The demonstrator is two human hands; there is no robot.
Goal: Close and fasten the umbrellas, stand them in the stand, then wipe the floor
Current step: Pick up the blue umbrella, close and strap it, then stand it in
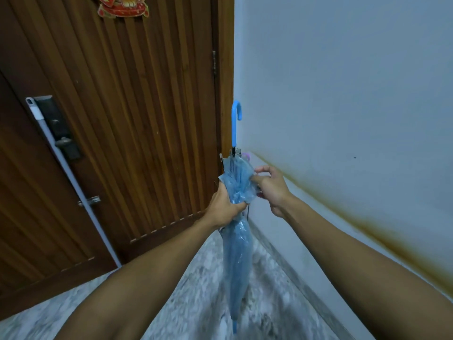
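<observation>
Head view: my left hand (224,207) fingers curled tight round folded blue umbrella (237,251) at mid-canopy, gripping it. My right hand (269,188) thumb and forefinger pinch bunched canopy edge just right of left hand's grip. Umbrella upright, hooked blue handle (235,121) on top, tip down near marbled floor (196,303). Wooden door (110,119) at left, pale wall (343,82) at right.
</observation>
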